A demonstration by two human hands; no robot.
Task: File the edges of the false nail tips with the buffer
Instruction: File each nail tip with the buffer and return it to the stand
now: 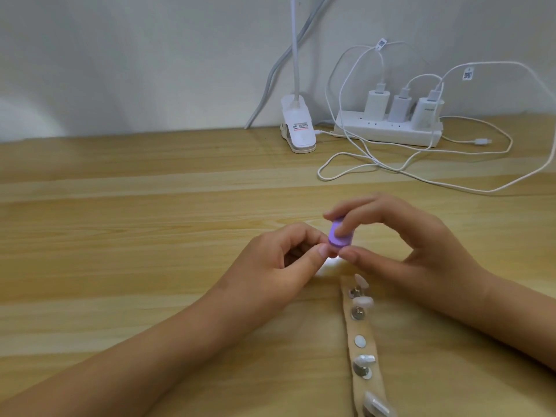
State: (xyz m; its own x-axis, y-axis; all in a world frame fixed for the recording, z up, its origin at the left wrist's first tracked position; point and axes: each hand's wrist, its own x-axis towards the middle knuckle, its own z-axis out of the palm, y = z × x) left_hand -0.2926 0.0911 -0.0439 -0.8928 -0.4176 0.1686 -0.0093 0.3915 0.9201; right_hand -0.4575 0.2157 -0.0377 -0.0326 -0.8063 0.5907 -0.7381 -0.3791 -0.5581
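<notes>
Small purple block buffer pinched by right hand; left hand closed on something small, presumably nail tip, hidden. Above wooden table middle. Beige strip near front edge carries several clear false nail tips, judged mostly unfiled

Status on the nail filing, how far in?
Mid-job. In hand: the right hand holds the purple buffer against something small pinched by the left hand, presumably a nail tip, though it is mostly hidden. Left: several tips sit on the holder strip; which are already filed cannot be told. One mount is bare.
</notes>
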